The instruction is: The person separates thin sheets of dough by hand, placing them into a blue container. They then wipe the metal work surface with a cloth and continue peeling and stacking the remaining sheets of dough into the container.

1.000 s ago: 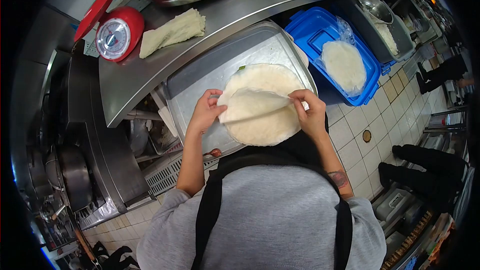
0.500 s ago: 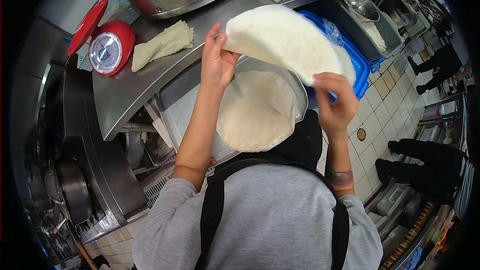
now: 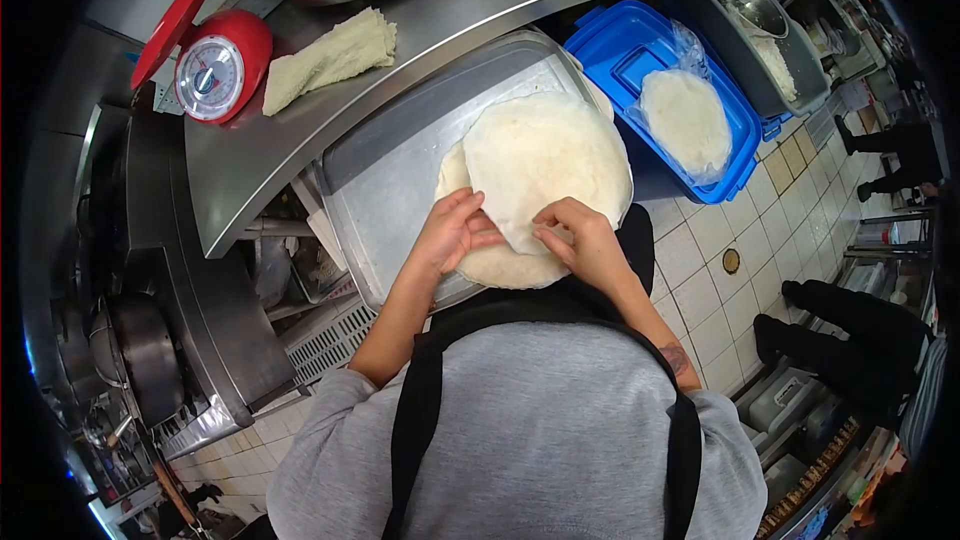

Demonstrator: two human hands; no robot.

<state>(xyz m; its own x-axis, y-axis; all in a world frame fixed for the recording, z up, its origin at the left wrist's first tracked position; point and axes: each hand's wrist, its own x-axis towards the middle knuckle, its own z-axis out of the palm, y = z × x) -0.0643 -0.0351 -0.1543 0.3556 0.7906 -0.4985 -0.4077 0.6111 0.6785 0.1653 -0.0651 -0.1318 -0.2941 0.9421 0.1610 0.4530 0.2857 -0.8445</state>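
Note:
A flat round of pale dough (image 3: 550,155) lies over a second dough round (image 3: 512,270), whose left and near edges show beneath it. Both rest on a metal tray (image 3: 390,190). At the upper round's near-left edge, my left hand (image 3: 455,235) is open, fingers apart and touching the dough's rim. My right hand (image 3: 580,240) has its fingers curled and pinched at the near edge of the upper dough round. Its fingertips partly hide the grip.
A blue bin (image 3: 735,175) to the right bears more dough (image 3: 685,120) on plastic. On the steel counter (image 3: 430,30) lie a folded cloth (image 3: 330,58) and a red scale (image 3: 222,70). Another person's dark-clothed legs (image 3: 850,335) stand at the right.
The upper dough round has come down from the raised hands onto the lower round. Both hands have moved down toward my body and closer together.

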